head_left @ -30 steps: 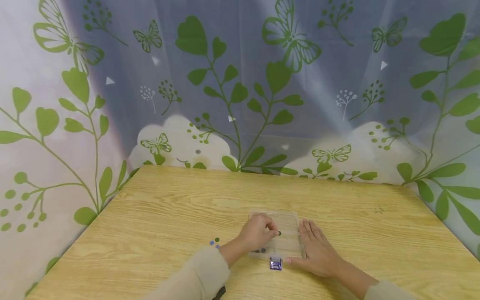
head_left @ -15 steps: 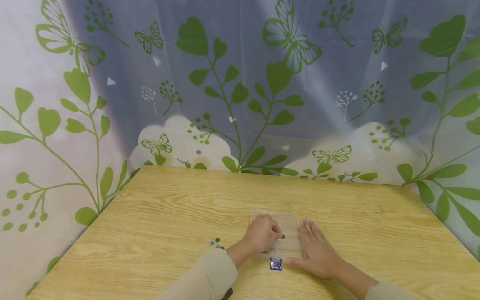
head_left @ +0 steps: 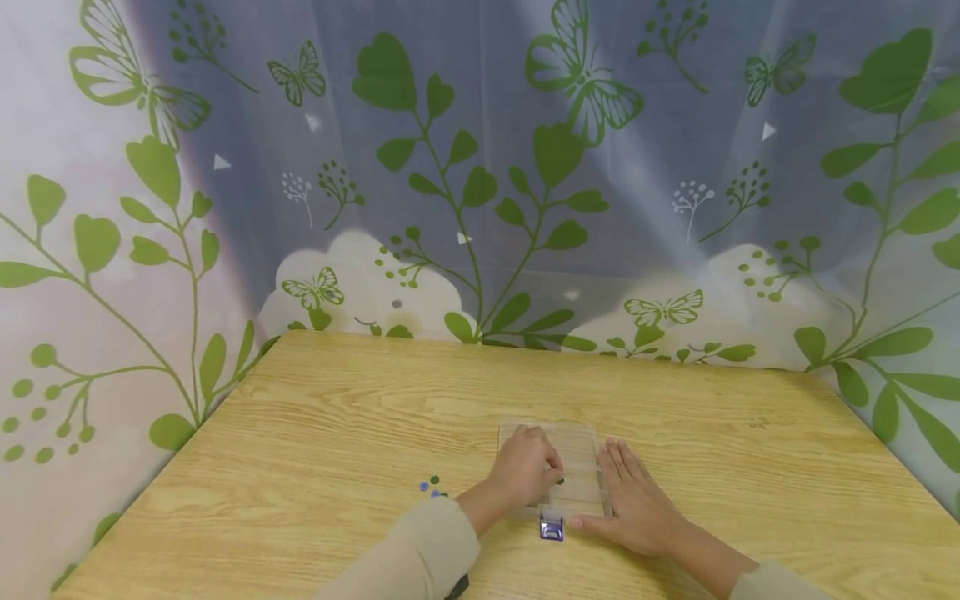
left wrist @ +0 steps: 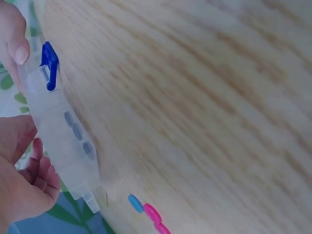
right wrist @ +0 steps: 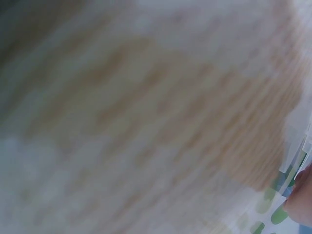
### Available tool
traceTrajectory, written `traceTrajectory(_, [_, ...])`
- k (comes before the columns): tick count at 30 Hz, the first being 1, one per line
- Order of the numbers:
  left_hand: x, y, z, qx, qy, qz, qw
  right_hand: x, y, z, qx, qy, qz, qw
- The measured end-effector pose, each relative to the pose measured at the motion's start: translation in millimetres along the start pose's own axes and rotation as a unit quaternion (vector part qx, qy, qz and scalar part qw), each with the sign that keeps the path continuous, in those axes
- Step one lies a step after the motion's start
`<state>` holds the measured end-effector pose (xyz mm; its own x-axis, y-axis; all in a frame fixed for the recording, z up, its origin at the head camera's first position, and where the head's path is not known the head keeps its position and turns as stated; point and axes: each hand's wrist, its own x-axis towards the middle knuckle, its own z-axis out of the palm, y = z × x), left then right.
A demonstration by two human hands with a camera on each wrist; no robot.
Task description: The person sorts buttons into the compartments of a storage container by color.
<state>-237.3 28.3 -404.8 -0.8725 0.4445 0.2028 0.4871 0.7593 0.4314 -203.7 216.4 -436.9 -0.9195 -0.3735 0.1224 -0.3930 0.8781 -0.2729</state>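
Observation:
A clear plastic compartment box (head_left: 581, 500) lies on the table with its latch (head_left: 551, 528) toward me; the latch looks purple here and blue in the left wrist view. Over the box, my left hand (head_left: 525, 467) pinches a small dark disc (head_left: 561, 481) between thumb and fingertips; the fingers cover most of it. My right hand (head_left: 637, 504) lies with straight fingers along the box's right side, its thumb close to the latch. Through the box's wall, the left wrist view shows several dark discs (left wrist: 77, 131) in one compartment.
Left of the box, several loose discs (head_left: 424, 486) lie on the wood-grain table (head_left: 360, 417). They look blue and dark green from the head, blue and pink (left wrist: 152, 213) in the left wrist view. A patterned curtain (head_left: 480, 167) hangs behind the table.
Over the last second my left hand has shifted slightly right over the box, then the disc at its fingertips has come a little nearer to me. My right hand has stayed in place.

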Motion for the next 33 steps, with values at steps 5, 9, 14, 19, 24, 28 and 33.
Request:
traceTrajectory(5, [-0.5, -2.8, -0.6, -0.004, 0.006, 0.009, 0.9999, 0, 0, 0, 0.001, 0.000, -0.001, 1.000])
traceTrajectory(9, [-2.2, -6.2, -4.9, -0.016, 0.002, 0.007, 0.9999, 0, 1, 0, -0.003, 0.003, -0.003, 1.000])
traceTrajectory(14, [-4.6, -12.7, -12.8, -0.033, -0.005, 0.008, 0.9994, 1, 2, 2, -0.005, 0.005, -0.002, 1.000])
traceTrajectory(19, [-8.6, -20.0, -20.8, -0.056, -0.016, 0.018, 0.9981, 1, 2, 1, -0.001, 0.001, 0.001, 1.000])
traceTrajectory(24, [-13.7, -25.4, -29.3, -0.076, -0.024, 0.026, 0.9965, 0, 1, 1, -0.001, 0.002, 0.000, 1.000])
traceTrajectory(28, [-15.7, -29.2, -34.9, -0.084, -0.021, 0.038, 0.9955, 0, 1, 0, -0.004, 0.003, -0.001, 1.000])
traceTrajectory(33, [-18.8, -35.8, -39.0, -0.091, -0.019, 0.042, 0.9948, 0, 0, -1, -0.001, 0.001, 0.004, 1.000])
